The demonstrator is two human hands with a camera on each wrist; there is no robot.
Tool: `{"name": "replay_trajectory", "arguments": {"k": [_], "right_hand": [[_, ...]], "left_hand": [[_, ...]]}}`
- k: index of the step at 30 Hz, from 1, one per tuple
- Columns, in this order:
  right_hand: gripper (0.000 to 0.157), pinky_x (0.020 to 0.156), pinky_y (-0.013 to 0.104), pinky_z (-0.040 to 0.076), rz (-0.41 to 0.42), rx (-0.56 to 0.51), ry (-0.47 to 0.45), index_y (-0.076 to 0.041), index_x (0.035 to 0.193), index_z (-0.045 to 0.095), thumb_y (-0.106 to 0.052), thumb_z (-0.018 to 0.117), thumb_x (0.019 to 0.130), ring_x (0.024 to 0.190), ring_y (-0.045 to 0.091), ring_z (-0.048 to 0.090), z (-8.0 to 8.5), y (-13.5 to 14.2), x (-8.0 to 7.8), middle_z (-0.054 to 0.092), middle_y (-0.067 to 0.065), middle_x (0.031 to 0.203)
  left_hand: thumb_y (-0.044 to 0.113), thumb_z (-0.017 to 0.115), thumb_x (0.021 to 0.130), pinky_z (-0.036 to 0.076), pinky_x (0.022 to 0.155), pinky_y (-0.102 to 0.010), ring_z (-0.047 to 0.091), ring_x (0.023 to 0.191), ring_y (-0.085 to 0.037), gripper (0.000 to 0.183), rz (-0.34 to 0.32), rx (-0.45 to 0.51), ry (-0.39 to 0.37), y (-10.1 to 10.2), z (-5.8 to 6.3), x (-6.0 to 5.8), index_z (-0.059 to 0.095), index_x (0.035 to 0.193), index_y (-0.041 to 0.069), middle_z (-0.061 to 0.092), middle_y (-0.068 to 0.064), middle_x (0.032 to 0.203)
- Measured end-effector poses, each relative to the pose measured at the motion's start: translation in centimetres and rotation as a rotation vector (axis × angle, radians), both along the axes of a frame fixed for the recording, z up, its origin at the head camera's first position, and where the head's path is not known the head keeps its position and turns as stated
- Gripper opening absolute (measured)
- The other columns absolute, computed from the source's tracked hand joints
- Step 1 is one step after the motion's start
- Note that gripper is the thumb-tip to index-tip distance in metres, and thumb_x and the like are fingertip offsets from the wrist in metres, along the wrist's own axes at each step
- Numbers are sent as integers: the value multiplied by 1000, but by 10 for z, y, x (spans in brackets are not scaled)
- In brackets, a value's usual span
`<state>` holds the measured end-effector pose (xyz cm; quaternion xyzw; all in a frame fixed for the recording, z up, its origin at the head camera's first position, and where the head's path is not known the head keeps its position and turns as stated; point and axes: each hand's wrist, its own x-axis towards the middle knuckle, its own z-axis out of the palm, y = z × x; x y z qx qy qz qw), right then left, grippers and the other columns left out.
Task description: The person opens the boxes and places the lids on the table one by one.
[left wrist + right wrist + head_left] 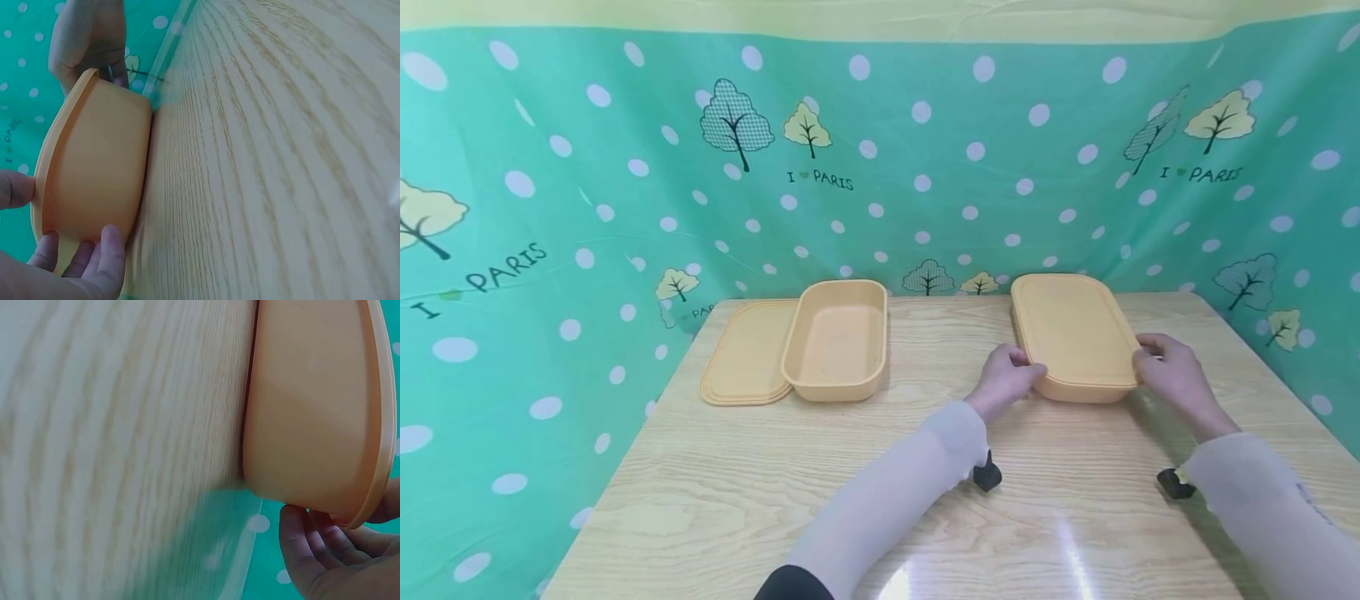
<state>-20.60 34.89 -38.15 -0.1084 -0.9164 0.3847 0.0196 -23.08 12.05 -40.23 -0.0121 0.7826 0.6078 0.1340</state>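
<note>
A pale orange food container (1078,329) with its lid on stands at the table's back right. My left hand (1011,375) grips its near left corner, thumb at the lid's rim and fingers against the side wall, as the left wrist view shows. At the near right corner, my right hand (1172,379) holds the container the same way, fingertips (297,528) on the side wall below the rim. In both wrist views the lid (53,153) sits along the container's top edge.
Farther left, an uncovered container (838,337) of the same colour stands beside a loose lid (748,354) lying flat. Behind the wooden table (737,483) hangs a green polka-dot cloth (925,125), which also runs down both sides.
</note>
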Motion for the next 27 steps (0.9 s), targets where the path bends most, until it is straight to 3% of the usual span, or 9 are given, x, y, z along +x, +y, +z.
{"name": "replay_trajectory", "arguments": {"k": [7, 18, 27], "right_hand": [[57, 71, 35, 46, 7, 5, 21, 13, 142, 27, -21, 32, 97, 103, 40, 48, -1, -2, -1, 42, 33, 126], [58, 74, 39, 46, -7, -11, -11, 10, 144, 27, -22, 32, 96, 105, 40, 47, -2, -9, -4, 42, 32, 128], [57, 73, 36, 45, 23, -14, 16, 11, 142, 29, -22, 32, 96, 105, 39, 48, -2, -12, -5, 44, 31, 126]], "left_hand": [[20, 73, 81, 49, 70, -25, 54, 75, -11, 24, 6, -14, 4, -3, 0, -1, 54, 95, 14, 53, 4, 88], [18, 72, 82, 50, 68, -26, 56, 72, -12, 24, 4, 35, -8, -12, -2, -1, 53, 97, 13, 54, 3, 89], [18, 71, 82, 52, 70, -28, 59, 77, -15, 23, 1, 56, -10, -16, -6, -2, 53, 95, 14, 55, 2, 89]]}}
